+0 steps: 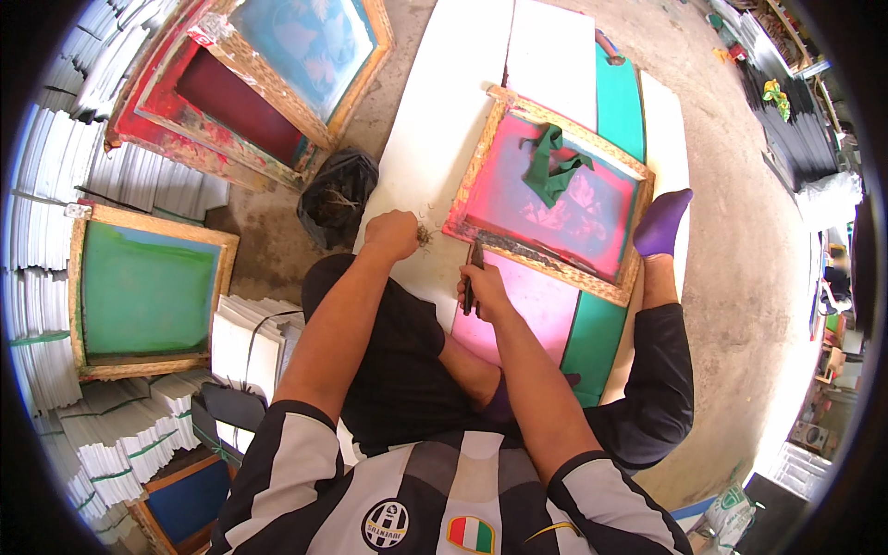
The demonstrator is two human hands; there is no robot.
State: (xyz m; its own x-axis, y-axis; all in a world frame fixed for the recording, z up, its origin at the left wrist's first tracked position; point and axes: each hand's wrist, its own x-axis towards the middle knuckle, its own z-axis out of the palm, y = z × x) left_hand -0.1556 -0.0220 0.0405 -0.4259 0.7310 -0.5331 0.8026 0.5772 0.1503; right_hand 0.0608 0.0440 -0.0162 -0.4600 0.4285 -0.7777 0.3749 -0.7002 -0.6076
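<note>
A wooden screen-printing frame (481, 153) with pink-stained mesh lies in front of me on white, pink and green sheets. On its mesh rests a crumpled dark green cloth (552, 171). My right hand (487, 289) is wrapped round a dark, narrow knife (469, 294), its blade pointing at the frame's near edge, where dark residue runs along the wood. My left hand (392, 235) is closed in a fist over the white sheet, left of the frame. Beside it sits a small heap of brownish scraps (425, 236). What that fist holds, if anything, is hidden.
A black plastic bag (339, 196) stands left of the sheets. More screen frames lean farther left, one with green mesh (148, 287) and one with blue mesh (310, 42). Tied stacks of white sheets (55, 176) line that side. My purple-socked foot (662, 222) is by the frame's right edge.
</note>
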